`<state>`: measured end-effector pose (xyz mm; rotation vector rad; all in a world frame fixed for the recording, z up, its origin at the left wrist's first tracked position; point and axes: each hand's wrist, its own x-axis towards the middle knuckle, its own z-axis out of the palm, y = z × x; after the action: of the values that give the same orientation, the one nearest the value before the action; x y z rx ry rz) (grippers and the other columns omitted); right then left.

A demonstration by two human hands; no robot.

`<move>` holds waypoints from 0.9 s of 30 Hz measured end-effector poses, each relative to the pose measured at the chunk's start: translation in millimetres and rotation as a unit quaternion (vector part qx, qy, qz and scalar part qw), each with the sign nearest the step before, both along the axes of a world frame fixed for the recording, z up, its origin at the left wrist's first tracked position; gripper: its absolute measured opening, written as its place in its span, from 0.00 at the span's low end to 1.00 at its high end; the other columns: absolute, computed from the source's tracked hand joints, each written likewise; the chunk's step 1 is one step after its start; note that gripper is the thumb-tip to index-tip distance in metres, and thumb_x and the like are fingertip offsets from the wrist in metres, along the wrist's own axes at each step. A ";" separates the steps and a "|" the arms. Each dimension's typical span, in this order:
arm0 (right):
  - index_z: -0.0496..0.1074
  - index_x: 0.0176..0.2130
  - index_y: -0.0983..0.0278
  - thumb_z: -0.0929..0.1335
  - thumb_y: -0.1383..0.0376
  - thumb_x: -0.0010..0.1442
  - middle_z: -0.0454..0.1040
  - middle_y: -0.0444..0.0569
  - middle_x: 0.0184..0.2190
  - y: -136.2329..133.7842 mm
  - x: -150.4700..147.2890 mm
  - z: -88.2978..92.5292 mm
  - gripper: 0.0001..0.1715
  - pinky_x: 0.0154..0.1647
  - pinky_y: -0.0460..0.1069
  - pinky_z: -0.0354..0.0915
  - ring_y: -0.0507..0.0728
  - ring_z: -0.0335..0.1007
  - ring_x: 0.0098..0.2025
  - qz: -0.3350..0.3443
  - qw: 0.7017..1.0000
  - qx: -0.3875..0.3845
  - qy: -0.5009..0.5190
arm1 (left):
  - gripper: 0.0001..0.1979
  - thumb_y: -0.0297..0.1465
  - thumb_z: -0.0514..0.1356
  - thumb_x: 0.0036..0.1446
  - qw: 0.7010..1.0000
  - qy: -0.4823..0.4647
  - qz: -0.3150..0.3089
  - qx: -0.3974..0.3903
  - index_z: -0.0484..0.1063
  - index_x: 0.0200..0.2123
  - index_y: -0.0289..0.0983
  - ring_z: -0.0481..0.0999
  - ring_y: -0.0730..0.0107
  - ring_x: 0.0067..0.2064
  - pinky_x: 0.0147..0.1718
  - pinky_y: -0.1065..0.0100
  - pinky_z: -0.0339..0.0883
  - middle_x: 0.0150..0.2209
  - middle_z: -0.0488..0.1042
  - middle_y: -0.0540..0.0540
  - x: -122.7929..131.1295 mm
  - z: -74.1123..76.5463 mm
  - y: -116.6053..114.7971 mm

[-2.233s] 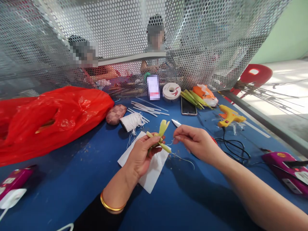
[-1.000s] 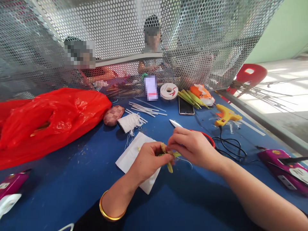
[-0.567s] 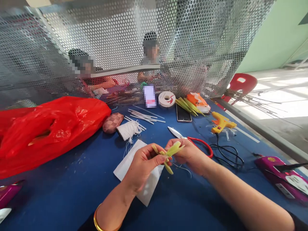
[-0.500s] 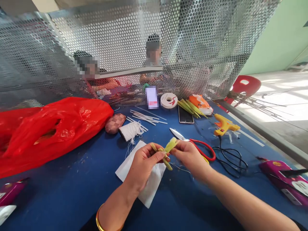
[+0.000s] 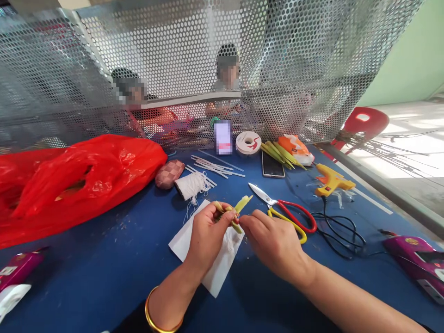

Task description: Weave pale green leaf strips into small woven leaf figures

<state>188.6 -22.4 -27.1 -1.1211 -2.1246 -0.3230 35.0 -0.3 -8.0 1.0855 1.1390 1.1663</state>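
Pinched between thumb and fingers, a small bundle of pale green leaf strips (image 5: pixel 242 205) is in my left hand (image 5: pixel 207 231). One strip points up to the right, another end points down. Just right of the bundle, my right hand (image 5: pixel 274 238) is closed with its fingertips together, close to the strips; what they hold is too small to make out. Below the hands lies a white paper sheet (image 5: pixel 217 273). Scissors (image 5: pixel 277 202) with one red and one yellow handle lie partly open behind my right hand. A bundle of white thread (image 5: pixel 192 186) sits behind my left hand.
White sticks (image 5: pixel 213 166), a ribbon spool (image 5: pixel 248 142), long green leaves (image 5: pixel 282 154) and a dark phone (image 5: pixel 272 166) lie farther back. A yellow glue gun (image 5: pixel 333 180) with a black cord is at right. At left spreads a red plastic bag (image 5: pixel 104 180). A perforated metal screen (image 5: pixel 173 51) stands behind.
My right hand has let go of the upper leaf strip and moved slightly down, its fingertips now beside the bundle. My left hand still grips the strips. The view has shifted slightly.
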 end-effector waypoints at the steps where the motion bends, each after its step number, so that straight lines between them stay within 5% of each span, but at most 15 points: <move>1: 0.75 0.35 0.65 0.59 0.68 0.70 0.69 0.44 0.22 0.4 0.0 -0.5 0.18 0.20 0.48 0.48 0.49 0.59 0.18 0.001 1.000 -0.003 -0.002 | 0.06 0.30 0.67 0.51 1.000 -0.011 0.000 -0.006 0.74 0.30 0.35 0.74 0.73 0.31 0.35 0.71 0.69 0.27 0.75 0.51 0.4 -1.1 0.3; 5: 0.76 0.37 0.64 0.58 0.69 0.70 0.71 0.45 0.24 1.9 2.2 -0.8 0.18 0.20 0.47 0.51 0.50 0.63 0.20 0.016 1.000 -0.008 0.009 | 0.07 0.30 0.68 0.50 0.999 -0.023 -0.010 -0.019 0.74 0.29 0.35 0.73 0.76 0.31 0.36 0.72 0.69 0.28 0.74 0.51 1.8 -4.0 -0.6; 10: 0.73 0.36 0.64 0.59 0.72 0.68 0.78 0.52 0.43 6.8 9.3 5.0 0.15 0.24 0.44 0.58 0.49 0.74 0.30 0.029 0.995 -0.047 0.084 | 0.10 0.33 0.69 0.48 0.996 -0.016 -0.071 -0.048 0.73 0.28 0.34 0.75 0.72 0.30 0.33 0.70 0.70 0.26 0.74 0.50 2.3 -0.4 -3.9; 20: 0.69 0.33 0.64 0.58 0.72 0.67 0.72 0.45 0.23 9.3 8.6 0.5 0.14 0.23 0.46 0.51 0.50 0.62 0.20 -0.012 1.000 -0.005 0.010 | 0.15 0.37 0.73 0.43 0.983 -0.066 -0.124 -0.122 0.74 0.28 0.33 0.76 0.71 0.27 0.32 0.67 0.71 0.25 0.76 0.48 5.6 -0.3 -5.7; 27: 0.66 0.32 0.63 0.60 0.68 0.67 0.74 0.44 0.22 6.4 8.7 5.0 0.11 0.22 0.46 0.49 0.51 0.67 0.19 -0.031 0.993 -0.094 0.062 | 0.09 0.34 0.69 0.49 0.984 -0.034 -0.152 -0.081 0.74 0.29 0.34 0.76 0.69 0.30 0.34 0.67 0.71 0.26 0.76 0.48 4.0 -1.7 -6.0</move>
<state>197.3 -16.1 -22.1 -1.2818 -2.0460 -0.0803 39.0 -6.3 -9.8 1.0432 0.9571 0.8497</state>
